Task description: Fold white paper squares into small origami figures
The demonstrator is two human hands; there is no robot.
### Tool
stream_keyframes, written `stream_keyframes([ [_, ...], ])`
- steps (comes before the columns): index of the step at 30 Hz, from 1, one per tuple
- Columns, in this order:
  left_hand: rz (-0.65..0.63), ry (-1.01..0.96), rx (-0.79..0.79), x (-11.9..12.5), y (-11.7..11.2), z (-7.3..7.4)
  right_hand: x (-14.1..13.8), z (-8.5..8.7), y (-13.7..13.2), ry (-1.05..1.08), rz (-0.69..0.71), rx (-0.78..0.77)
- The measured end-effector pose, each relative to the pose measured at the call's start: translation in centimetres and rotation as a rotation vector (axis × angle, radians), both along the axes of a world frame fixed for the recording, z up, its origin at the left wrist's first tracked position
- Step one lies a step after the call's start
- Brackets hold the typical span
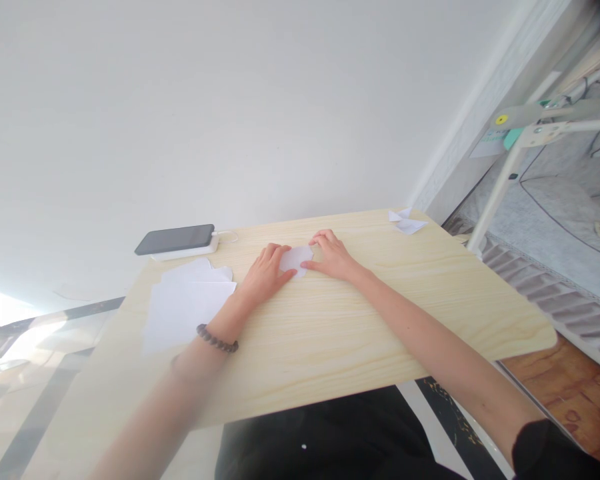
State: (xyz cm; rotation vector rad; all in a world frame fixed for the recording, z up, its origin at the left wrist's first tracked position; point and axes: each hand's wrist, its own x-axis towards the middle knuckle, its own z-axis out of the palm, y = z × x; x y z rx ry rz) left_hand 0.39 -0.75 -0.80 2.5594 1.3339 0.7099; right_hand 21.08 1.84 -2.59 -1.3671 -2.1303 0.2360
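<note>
A small folded piece of white paper (296, 258) lies flat on the pale wooden table (380, 313), far from me. My left hand (265, 273) rests on its left edge, fingers bent and pressing down on the paper. My right hand (333, 255) presses its right edge with curled fingertips. A bead bracelet (217, 339) circles my left wrist.
A stack of white sheets (187, 300) lies left of my hands. A dark phone (176, 239) sits on a white power bank at the far left corner, with a cable. Folded paper pieces (406, 222) lie at the far right corner. A white lamp arm (525, 140) stands to the right.
</note>
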Motion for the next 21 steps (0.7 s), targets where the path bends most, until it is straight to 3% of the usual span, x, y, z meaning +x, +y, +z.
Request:
stream_keyframes([
  [16, 0.039, 0.046, 0.036, -0.15, 0.18, -0.85, -0.06, 0.62, -0.23, -0.037, 0.027, -0.048],
  [21, 0.182, 0.108, 0.07, -0.18, 0.0, -0.67, -0.03, 0.57, -0.12, -0.071, 0.029, -0.06],
])
